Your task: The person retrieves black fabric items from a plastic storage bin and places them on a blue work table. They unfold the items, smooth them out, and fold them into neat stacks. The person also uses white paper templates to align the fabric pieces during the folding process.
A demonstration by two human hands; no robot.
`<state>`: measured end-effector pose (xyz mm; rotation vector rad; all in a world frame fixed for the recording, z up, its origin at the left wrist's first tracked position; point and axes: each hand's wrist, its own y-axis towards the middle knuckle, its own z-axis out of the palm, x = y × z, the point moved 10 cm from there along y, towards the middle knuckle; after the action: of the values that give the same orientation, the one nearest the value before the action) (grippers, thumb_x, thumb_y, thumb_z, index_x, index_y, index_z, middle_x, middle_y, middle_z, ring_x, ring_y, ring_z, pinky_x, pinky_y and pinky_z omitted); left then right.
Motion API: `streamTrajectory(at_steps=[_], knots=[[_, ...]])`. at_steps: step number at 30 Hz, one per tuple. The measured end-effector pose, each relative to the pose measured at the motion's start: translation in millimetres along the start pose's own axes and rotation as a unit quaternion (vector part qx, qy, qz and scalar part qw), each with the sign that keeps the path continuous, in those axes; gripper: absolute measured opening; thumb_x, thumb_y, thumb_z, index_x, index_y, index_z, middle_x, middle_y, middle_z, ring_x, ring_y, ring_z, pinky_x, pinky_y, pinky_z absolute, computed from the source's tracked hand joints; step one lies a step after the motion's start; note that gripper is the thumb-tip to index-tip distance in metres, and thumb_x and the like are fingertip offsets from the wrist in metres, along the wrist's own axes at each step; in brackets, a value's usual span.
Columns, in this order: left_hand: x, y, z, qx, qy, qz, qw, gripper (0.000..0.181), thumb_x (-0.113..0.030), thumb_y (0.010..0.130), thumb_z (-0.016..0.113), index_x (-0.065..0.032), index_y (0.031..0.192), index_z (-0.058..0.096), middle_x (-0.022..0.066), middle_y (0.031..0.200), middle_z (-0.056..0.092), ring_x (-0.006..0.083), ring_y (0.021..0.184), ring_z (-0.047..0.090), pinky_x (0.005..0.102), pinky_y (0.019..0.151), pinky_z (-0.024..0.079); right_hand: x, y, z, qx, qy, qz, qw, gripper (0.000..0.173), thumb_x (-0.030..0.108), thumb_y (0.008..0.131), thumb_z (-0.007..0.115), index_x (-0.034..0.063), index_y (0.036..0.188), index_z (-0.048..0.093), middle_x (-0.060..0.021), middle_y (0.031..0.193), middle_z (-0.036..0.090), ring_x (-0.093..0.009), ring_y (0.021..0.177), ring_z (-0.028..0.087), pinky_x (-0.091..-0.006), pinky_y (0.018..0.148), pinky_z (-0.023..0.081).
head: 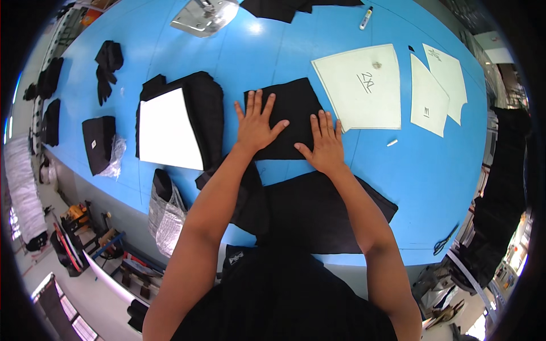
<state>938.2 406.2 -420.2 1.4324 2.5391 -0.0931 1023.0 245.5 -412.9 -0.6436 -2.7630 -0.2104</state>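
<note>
A cut piece of black fabric (290, 123) lies flat on the blue tabletop (256, 55) before me. My left hand (256, 125) rests palm down on its left part, fingers spread, the little finger past its edge. My right hand (326, 143) lies palm down over its right edge, its fingertips close to a large pale pattern piece (367, 91) that bears writing. Nothing is gripped in either hand. Nearer my body, a larger sheet of black fabric (311, 209) is spread under my forearms. To the left, a white pattern piece (166, 130) sits on stacked black fabric (211, 106).
Two smaller pattern pieces (428, 98) overlap at the right. A chalk stub (392, 143), scissors (445, 241) and a marker (365, 18) lie about. Folded black fabric bundles (98, 140) are at the left. A cutting machine's metal base (204, 19) stands at the far edge.
</note>
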Motion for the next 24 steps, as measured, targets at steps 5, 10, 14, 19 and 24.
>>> streamTrajectory(at_steps=[5, 10, 14, 19, 24], knots=[[3.4, -13.8, -61.6, -0.051, -0.062, 0.014, 0.997, 0.068, -0.053, 0.089, 0.062, -0.0103, 0.140, 0.049, 0.0211, 0.145, 0.042, 0.0401, 0.138, 0.035, 0.0624, 0.109, 0.024, 6.6, 6.3, -7.1, 0.062, -0.008, 0.029, 0.998, 0.089, 0.059, 0.087, 0.062, -0.0019, 0.147, 0.035, -0.0248, 0.154, 0.030, -0.040, 0.147, 0.022, -0.0584, 0.118, 0.014], [133.5, -88.6, -181.7, -0.292, -0.053, -0.085, 0.951, 0.033, -0.017, 0.084, 0.073, -0.0019, 0.111, 0.062, 0.0172, 0.107, 0.065, 0.0366, 0.101, 0.058, 0.0458, 0.091, 0.044, 58.6, -4.6, -58.9, -0.046, 0.065, 0.011, 0.997, 0.081, 0.053, 0.086, 0.067, -0.0035, 0.140, 0.045, -0.0250, 0.144, 0.042, -0.041, 0.136, 0.036, -0.0563, 0.111, 0.025], [292.2, -159.4, -177.6, -0.185, 0.067, -0.264, 0.944, 0.049, -0.038, 0.085, 0.072, 0.0007, 0.113, 0.062, 0.0195, 0.109, 0.065, 0.0385, 0.102, 0.060, 0.0463, 0.089, 0.046, 141.7, -11.4, -63.5, -0.057, 0.179, -0.038, 0.981, 0.066, 0.042, 0.086, 0.071, -0.0019, 0.132, 0.052, -0.0216, 0.131, 0.051, -0.037, 0.120, 0.048, -0.0502, 0.101, 0.036], [316.9, -165.0, -172.6, -0.124, 0.032, -0.309, 0.942, 0.065, -0.050, 0.075, 0.078, 0.0007, 0.112, 0.061, 0.0217, 0.111, 0.062, 0.0414, 0.102, 0.057, 0.0511, 0.089, 0.047, 184.9, -8.3, -40.1, -0.045, 0.200, -0.013, 0.979, 0.054, 0.032, 0.085, 0.073, 0.0002, 0.125, 0.057, -0.0200, 0.124, 0.056, -0.038, 0.116, 0.052, -0.0488, 0.097, 0.040], [321.8, -158.8, -176.2, -0.054, -0.003, -0.351, 0.935, 0.076, -0.054, 0.070, 0.080, 0.0008, 0.119, 0.059, 0.0220, 0.117, 0.061, 0.0403, 0.109, 0.056, 0.0510, 0.092, 0.046, 104.8, -23.6, -41.4, -0.089, 0.097, 0.115, 0.985, 0.049, 0.030, 0.085, 0.074, -0.0017, 0.120, 0.060, -0.0213, 0.120, 0.060, -0.040, 0.112, 0.055, -0.0482, 0.096, 0.044]])
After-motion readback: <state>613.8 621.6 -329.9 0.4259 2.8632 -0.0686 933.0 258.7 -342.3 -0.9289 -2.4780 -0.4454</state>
